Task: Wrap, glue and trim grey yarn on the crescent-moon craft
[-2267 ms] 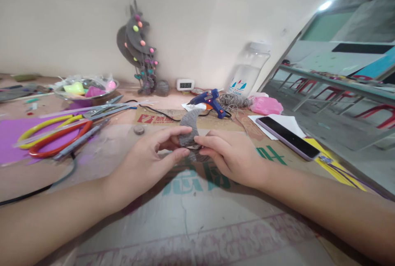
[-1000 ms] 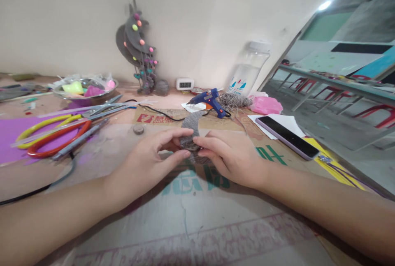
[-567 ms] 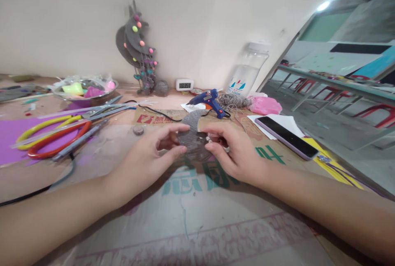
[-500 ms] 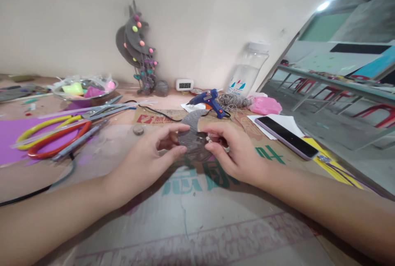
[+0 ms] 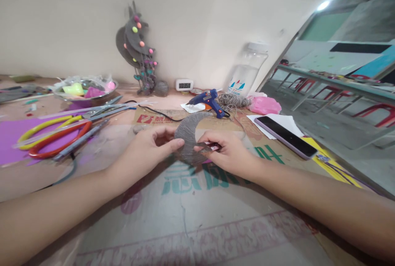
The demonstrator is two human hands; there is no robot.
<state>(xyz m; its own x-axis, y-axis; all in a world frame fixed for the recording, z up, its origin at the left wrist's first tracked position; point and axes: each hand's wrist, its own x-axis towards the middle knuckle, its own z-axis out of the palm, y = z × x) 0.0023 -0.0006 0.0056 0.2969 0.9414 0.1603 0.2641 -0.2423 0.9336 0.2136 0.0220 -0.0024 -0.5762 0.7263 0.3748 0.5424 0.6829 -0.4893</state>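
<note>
A crescent wrapped in grey yarn point(image 5: 189, 136) stands tilted above the cardboard-covered table, its hollow side facing right. Its left, outer edge is pinched between the thumb and fingers of my left hand point(image 5: 159, 144). At the inner curve is my right hand point(image 5: 226, 149), thumb and index finger pressed together close to the crescent's lower part. A small reddish-white thing point(image 5: 213, 146) shows inside the right fingers, too little visible to name. Behind the crescent lies a blue hot glue gun point(image 5: 210, 100).
Scissors point(image 5: 58, 134) with yellow and red handles lie left on purple sheets. A metal bowl point(image 5: 106, 93) of felt pieces, a decorated crescent hanging point(image 5: 137, 48), a timer point(image 5: 184, 85), grey yarn point(image 5: 233, 101) and a bottle point(image 5: 247, 70) line the wall. A phone point(image 5: 285, 136) lies right.
The crescent has turned so more of its flat face shows, and it has shifted slightly left. My right fingers have closed together and moved a little left and down.
</note>
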